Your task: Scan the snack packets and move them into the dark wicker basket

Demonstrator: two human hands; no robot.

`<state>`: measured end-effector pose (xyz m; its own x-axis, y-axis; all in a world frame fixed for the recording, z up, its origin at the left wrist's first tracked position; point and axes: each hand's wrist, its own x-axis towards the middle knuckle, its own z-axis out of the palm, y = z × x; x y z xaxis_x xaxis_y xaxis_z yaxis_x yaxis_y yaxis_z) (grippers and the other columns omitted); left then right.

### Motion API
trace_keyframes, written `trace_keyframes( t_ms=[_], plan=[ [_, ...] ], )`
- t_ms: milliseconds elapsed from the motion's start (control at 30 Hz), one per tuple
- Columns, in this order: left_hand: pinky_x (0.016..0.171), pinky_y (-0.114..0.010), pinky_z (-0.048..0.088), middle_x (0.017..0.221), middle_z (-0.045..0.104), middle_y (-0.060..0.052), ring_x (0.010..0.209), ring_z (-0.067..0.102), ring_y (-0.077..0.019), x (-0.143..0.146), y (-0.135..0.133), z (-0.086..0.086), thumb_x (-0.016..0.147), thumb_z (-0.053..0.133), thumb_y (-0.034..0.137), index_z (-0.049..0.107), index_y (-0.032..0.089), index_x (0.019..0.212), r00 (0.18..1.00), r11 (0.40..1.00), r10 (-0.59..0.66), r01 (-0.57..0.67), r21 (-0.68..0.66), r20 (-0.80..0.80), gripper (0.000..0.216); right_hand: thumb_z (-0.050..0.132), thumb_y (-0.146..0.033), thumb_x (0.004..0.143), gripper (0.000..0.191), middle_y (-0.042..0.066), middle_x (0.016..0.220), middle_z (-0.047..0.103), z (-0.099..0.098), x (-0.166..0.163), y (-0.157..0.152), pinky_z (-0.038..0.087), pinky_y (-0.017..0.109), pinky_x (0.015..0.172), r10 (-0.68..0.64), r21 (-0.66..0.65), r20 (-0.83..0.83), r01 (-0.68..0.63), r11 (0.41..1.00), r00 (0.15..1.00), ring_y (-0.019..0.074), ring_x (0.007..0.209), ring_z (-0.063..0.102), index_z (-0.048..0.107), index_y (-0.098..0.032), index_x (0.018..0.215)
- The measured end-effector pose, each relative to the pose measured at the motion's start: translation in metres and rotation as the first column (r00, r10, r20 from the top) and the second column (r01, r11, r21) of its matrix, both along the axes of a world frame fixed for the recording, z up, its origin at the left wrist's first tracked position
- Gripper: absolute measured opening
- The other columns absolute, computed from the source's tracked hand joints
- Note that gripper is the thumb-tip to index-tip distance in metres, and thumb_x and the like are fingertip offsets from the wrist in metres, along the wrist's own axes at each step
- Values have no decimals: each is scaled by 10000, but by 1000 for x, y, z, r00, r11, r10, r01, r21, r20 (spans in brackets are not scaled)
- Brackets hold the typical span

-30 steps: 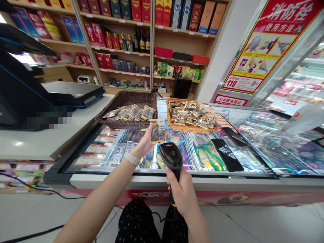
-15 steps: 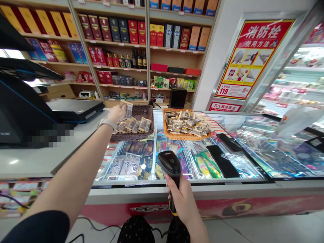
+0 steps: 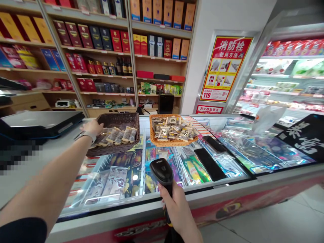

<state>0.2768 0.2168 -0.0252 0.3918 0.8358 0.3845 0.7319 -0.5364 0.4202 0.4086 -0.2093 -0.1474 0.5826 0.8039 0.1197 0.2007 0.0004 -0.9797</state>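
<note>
My left hand (image 3: pixel 92 127) is at the left rim of a dark brown wicker basket (image 3: pixel 118 118), thumb on the inner side and fingers outside, closed around it; the fingertips are partly hidden. Several small snack packets (image 3: pixel 117 136) lie in that basket. My right hand (image 3: pixel 174 206) grips the handle of a black barcode scanner (image 3: pixel 162 170), its head pointing forward above the freezer's front edge. To the right of the dark basket stands an orange wicker basket (image 3: pixel 174 143) full of similar packets (image 3: pixel 173 128).
Both baskets stand on a glass-topped freezer (image 3: pixel 141 197) of packaged goods. Two dark phones (image 3: pixel 210 164) (image 3: pixel 214 144) lie at its right. Left is a scale (image 3: pixel 43 123) on a counter. Behind are shelves of boxes (image 3: pixel 98 37); a black sign (image 3: pixel 305 138) is far right.
My left hand has let go of the packet it held up and moved to the dark basket's left rim. The view has turned right; the scanner is still in my right hand.
</note>
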Motion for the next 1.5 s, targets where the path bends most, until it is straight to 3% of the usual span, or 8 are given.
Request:
trace_keyframes(
  t_ms=[100,333,600,700,867,1000,1167,1500],
  plan=[
    [1028,-659,424,1107,740,-216,1221,610,-477,27,-44,9,930,518,408,664,155,1245,987,982,157,-160,96,39,429,535,-581,976,467,72,801,666,-3,5,1,509,280,532,-22,-4,-45,22,1000,999,207,629,603,697,-151,1056],
    [1010,-436,457,1113,764,-167,1174,660,-356,171,-176,-14,953,529,488,655,153,1244,915,953,-288,304,14,-284,461,547,-571,971,439,16,716,625,20,11,-2,491,270,548,-89,84,-40,93,992,995,188,621,577,701,-166,1039],
    [1042,-459,452,1343,623,-352,1289,596,-469,235,-170,-48,698,809,630,555,35,1390,889,966,-234,167,-196,-394,947,562,-522,967,371,19,741,647,29,23,-18,478,261,545,-125,77,-38,128,989,991,188,629,582,702,-183,1024],
    [969,-433,506,1278,664,-344,1223,645,-468,232,-156,-46,612,901,447,636,53,1295,915,939,-277,193,-286,-294,831,566,-534,966,396,34,763,661,26,28,-22,489,265,545,-131,64,-57,134,989,990,199,644,595,707,-177,1065],
    [903,-406,526,907,761,-233,1080,711,-418,212,-139,-30,738,766,289,722,138,785,947,922,-294,246,-300,-128,164,557,-567,984,460,67,825,692,25,32,-23,523,273,551,-93,50,-43,96,994,995,215,674,629,711,-164,1144],
    [803,-363,567,723,715,-120,874,743,-305,169,-137,-22,835,679,344,622,181,661,951,890,-300,307,-338,73,245,568,-582,979,484,73,799,693,22,29,-19,514,265,513,-122,90,-27,124,988,992,197,628,606,716,-144,1124],
    [844,-373,606,822,688,-41,786,722,-196,96,-161,-45,697,851,463,666,156,841,667,619,-245,666,-416,703,386,566,-580,979,460,34,725,647,22,18,-10,474,250,468,-92,74,-38,95,993,995,170,566,555,718,-156,1073],
    [806,-358,584,894,719,-57,785,693,-184,27,-184,-103,614,906,495,704,158,944,614,549,-78,684,-481,785,513,552,-597,972,489,82,880,706,21,-17,8,515,277,562,27,-10,-21,-27,1000,999,210,680,628,697,-161,1140]
  ],
)
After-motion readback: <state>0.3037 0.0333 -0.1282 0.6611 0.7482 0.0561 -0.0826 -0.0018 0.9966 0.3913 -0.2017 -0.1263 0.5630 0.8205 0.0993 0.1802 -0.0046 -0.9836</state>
